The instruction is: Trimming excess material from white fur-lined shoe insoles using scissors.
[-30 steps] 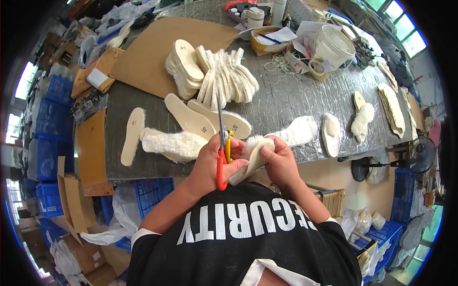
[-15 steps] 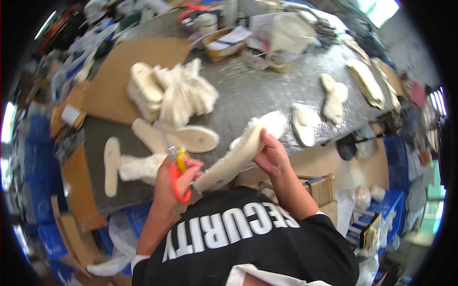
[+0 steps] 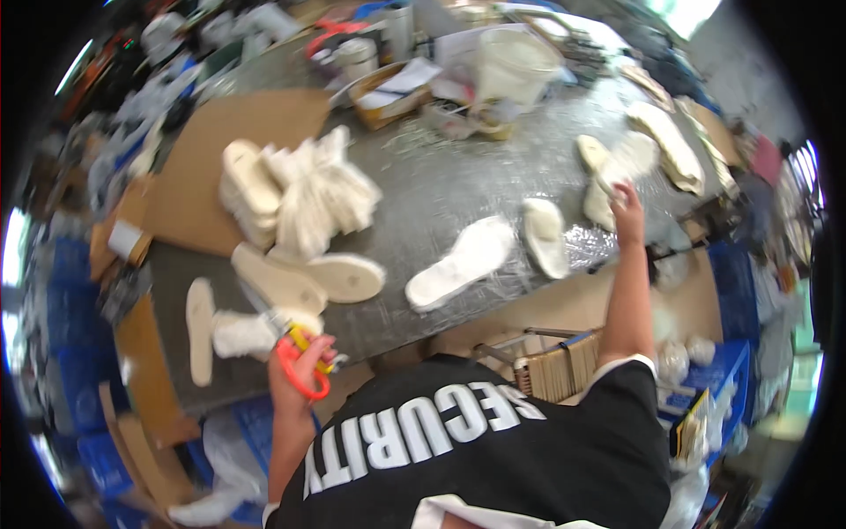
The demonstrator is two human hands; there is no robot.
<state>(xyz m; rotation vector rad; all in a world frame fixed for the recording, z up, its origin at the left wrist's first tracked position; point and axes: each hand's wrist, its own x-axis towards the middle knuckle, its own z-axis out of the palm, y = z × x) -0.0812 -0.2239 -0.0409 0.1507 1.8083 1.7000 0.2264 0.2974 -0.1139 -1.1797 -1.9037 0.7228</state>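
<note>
Single head-worn fisheye view, looks steeply down from above person's chest. Grey worktable point(image 3: 441, 185) fills upper centre of frame, close; black shirt point(image 3: 476, 458) crowds lower edge. Straight edges bow near rim; dark vignette at corners. No second view.

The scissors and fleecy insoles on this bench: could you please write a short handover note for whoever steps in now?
Left hand: grips the red-and-yellow scissors at the near table edge.
Right hand: stretched out to the far-right insoles, touching or just above them.
One white fleecy insole lies mid-table, another beside it; a stack sits at the left.
Done or left: cannot tell from this view.
</note>
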